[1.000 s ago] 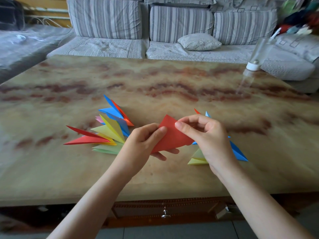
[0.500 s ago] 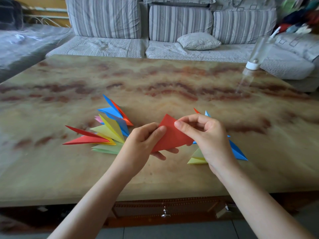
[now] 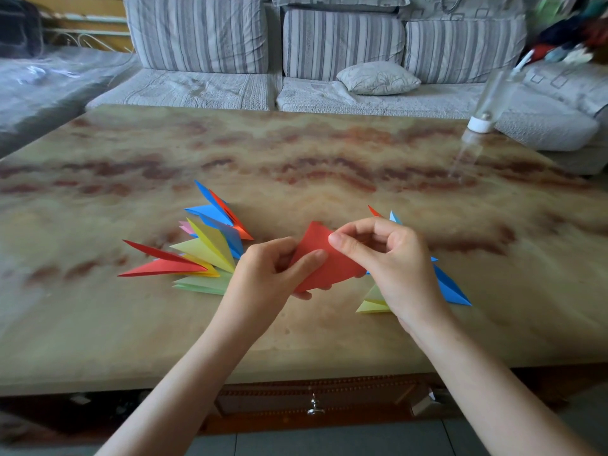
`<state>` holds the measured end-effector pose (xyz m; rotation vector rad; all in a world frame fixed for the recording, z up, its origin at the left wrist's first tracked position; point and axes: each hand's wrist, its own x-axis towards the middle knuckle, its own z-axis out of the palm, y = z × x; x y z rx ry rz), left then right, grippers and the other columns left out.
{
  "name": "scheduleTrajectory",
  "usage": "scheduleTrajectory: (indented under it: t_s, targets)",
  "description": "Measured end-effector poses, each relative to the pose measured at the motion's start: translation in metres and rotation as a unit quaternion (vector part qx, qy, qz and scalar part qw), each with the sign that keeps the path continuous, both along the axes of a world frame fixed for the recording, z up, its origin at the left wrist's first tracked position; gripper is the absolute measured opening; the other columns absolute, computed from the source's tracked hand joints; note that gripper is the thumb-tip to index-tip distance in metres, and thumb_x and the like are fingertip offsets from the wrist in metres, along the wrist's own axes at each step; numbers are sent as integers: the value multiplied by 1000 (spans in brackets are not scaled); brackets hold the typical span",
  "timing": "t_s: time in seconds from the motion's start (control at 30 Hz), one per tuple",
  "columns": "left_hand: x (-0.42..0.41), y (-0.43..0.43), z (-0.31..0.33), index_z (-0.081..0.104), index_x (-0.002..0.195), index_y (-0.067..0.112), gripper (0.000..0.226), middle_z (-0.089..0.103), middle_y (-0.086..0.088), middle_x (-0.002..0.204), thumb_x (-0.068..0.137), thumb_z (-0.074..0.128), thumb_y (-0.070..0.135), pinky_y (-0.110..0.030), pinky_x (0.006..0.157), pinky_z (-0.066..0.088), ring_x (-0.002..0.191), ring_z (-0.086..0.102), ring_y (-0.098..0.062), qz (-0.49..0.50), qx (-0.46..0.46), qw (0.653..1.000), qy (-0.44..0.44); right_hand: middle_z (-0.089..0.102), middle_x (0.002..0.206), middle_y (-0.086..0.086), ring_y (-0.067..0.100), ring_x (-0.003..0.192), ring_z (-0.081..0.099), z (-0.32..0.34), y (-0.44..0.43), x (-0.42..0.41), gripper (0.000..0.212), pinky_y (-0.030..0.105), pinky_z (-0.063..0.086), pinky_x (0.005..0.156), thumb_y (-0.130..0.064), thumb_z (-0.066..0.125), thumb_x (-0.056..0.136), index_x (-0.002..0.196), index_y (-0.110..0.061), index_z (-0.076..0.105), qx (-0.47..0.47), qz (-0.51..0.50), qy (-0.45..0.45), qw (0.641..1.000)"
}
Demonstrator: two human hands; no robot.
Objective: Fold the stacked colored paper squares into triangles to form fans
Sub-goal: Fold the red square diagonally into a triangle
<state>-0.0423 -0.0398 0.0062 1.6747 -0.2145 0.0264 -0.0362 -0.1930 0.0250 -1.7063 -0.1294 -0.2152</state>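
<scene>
Head view: both hands are seen raised just above the table [image 3: 296, 159], with a red paper [image 3: 329, 261] held between them.
Left hand [image 3: 263, 274]: the fingers are curled; the lower left part of the red paper is pinched between the thumb on top and the fingers beneath.
Right hand [image 3: 391, 264]: the fingers are bent and the upper right edge of the same paper is pinched at the thumb tip.
Red paper: it is held between the two hands, clear of the tabletop; one corner is pointed up and away from the person, and the long lower edge is slanted from under the left fingers up towards the right palm.
Left fan [image 3: 204, 248]: folded triangles in red, yellow, green, blue and pink are spread flat just beyond the left hand, tips pointed outward to the left and away.
Right pile [image 3: 450, 287]: blue and yellow folded triangles are partly hidden under the right hand.
Surface: a marbled tan and reddish tabletop, with a drawer knob [image 3: 315, 408] below its near edge.
Room: a striped grey sofa [image 3: 230, 37] with a cushion [image 3: 378, 77] is set beyond the hands; a clear bottle [image 3: 487, 103] is stood far right.
</scene>
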Motion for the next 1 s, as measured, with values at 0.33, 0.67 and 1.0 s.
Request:
scheduleTrajectory:
  t_s: [0.33,0.67,1.0]
  targets:
    - [-1,-1,2,68,83,7,11,73,-9,69,89,61,12,-24,54,56,65,72,-18,20,-9,1000,-2,68,73,-2,9,68,60,1,-1,1,10,19,47,54,-23,77,75,80,-17,71,4,8,7,1000]
    - [-3,-2,6,66,78,0,16,63,-5,63,86,63,13,-20,51,53,60,63,-7,96,-100,990,-6,68,69,-1,10,59,59,-1,4,-4,19,26,47,54,-26,78,70,79,-12,70,10,79,114,990]
    - [-10,-8,10,67,81,2,15,67,-4,64,88,61,14,-22,53,54,62,67,-10,95,-151,984,27,69,67,5,13,56,54,-5,9,-2,19,30,44,59,-24,78,73,76,-6,74,21,51,99,994]
